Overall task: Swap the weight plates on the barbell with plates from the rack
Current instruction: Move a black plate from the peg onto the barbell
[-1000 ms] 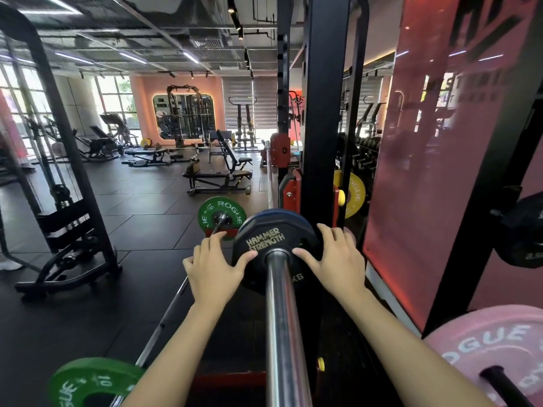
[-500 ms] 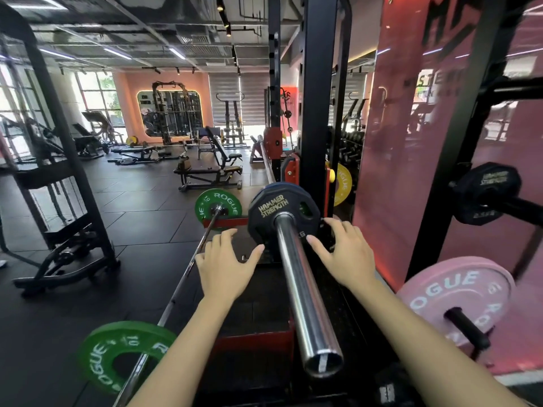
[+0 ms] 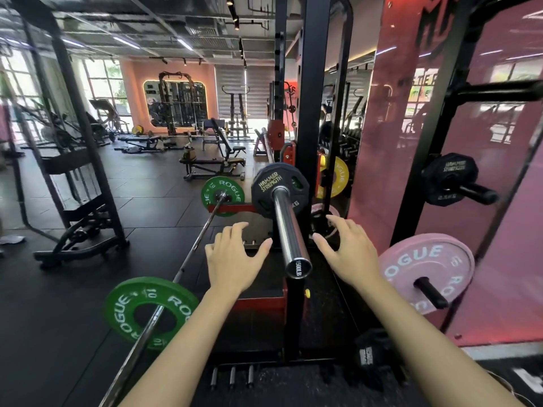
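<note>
Both grips are held open, fingers spread, nothing held: left hand (image 3: pixel 235 261) left of the barbell sleeve (image 3: pixel 289 230), right hand (image 3: pixel 349 254) right of it, neither touching. Black Hammer Strength plate (image 3: pixel 279 189) is seated on the sleeve, beyond the fingertips and apart from them. Pink Rogue plate (image 3: pixel 426 268) is hung on a rack peg just right of the right hand; a small black plate (image 3: pixel 448 177) is pegged above it. Green-plated barbell (image 3: pixel 152 311) is seen on the floor, lower left.
</note>
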Tool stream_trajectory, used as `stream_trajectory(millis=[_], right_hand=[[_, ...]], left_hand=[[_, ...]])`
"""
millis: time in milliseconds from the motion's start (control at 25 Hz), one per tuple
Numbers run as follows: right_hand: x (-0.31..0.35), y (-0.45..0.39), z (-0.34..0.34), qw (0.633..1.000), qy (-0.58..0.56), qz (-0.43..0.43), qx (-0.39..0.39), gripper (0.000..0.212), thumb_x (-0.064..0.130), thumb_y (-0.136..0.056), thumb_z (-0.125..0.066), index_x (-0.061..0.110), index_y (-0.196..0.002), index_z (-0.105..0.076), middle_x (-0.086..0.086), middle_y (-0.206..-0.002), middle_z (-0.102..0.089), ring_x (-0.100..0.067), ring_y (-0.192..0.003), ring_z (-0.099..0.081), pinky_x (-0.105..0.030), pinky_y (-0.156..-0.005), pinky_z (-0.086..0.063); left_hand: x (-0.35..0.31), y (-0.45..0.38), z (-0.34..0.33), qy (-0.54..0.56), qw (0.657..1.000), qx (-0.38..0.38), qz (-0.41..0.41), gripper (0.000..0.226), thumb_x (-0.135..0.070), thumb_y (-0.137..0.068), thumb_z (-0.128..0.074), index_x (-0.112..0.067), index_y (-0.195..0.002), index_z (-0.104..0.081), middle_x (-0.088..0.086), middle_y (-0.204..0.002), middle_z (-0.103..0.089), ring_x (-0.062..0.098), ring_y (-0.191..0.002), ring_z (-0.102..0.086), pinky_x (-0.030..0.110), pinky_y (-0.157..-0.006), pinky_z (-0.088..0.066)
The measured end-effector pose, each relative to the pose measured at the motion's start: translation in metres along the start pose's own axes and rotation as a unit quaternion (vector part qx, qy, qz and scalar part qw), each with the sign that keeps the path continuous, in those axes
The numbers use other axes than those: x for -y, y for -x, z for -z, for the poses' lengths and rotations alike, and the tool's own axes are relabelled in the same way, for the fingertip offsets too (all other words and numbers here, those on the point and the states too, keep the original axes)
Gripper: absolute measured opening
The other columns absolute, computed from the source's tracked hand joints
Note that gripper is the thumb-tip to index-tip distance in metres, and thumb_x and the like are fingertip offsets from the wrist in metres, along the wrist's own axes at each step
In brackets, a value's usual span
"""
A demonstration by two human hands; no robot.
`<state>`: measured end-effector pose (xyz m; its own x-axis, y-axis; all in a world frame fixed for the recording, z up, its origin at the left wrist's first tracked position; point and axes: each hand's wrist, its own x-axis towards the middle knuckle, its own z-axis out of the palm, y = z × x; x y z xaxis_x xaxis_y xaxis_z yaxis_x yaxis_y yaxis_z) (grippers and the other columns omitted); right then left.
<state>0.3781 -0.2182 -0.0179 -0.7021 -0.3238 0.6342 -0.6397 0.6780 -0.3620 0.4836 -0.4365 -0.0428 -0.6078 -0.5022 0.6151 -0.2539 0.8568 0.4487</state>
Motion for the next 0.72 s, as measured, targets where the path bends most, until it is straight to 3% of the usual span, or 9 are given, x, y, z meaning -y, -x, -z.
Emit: stream_trajectory(millis=[160,360,560,720], right_hand=[[0.006,0.039,0.033,0.999,-0.026,0.027,0.000,0.054,0.058,-0.089,-0.052,0.028,-0.133,-0.049,0.006,-0.120,-0.058,-0.018,-0.111,-0.050,-0.033,-0.075,-0.045],[-0.015,0.103,0.090,0.997,-0.056,0.048,0.004,0.054,0.055,-0.089,-0.054,0.023,-0.132,-0.051,0.003,-0.122,-0.059,-0.021,-0.112,-0.051,-0.038,-0.082,-0.048],[-0.065,0.157,0.157,0.998,-0.052,0.008,-0.017,0.052,0.053,-0.091,-0.055,0.023,-0.132,-0.051,0.002,-0.125,-0.057,-0.022,-0.115,-0.050,-0.034,-0.081,-0.042],[-0.112,0.180,0.216,0.998,-0.016,-0.043,-0.042,0.053,0.051,-0.090,-0.057,0.021,-0.133,-0.052,-0.002,-0.123,-0.058,-0.026,-0.116,-0.050,-0.039,-0.088,-0.043]], left_hand=[[-0.025,0.045,0.041,-0.010,1.000,-0.023,0.011,0.062,-0.072,-0.086,-0.045,-0.027,-0.128,-0.051,-0.005,-0.124,-0.058,0.019,-0.117,-0.052,0.044,-0.096,-0.036],[-0.076,0.124,0.072,-0.028,0.999,-0.035,0.009,0.065,-0.073,-0.084,-0.039,-0.026,-0.127,-0.053,-0.006,-0.121,-0.058,0.019,-0.114,-0.052,0.043,-0.094,-0.037],[-0.150,0.173,0.068,-0.022,0.999,0.015,-0.042,0.059,-0.069,-0.087,-0.045,-0.027,-0.128,-0.052,-0.005,-0.119,-0.058,0.019,-0.112,-0.051,0.042,-0.094,-0.037],[-0.226,0.185,0.048,0.012,0.995,0.028,-0.099,0.063,-0.070,-0.085,-0.041,-0.026,-0.128,-0.054,-0.005,-0.118,-0.058,0.019,-0.111,-0.052,0.042,-0.093,-0.037]])
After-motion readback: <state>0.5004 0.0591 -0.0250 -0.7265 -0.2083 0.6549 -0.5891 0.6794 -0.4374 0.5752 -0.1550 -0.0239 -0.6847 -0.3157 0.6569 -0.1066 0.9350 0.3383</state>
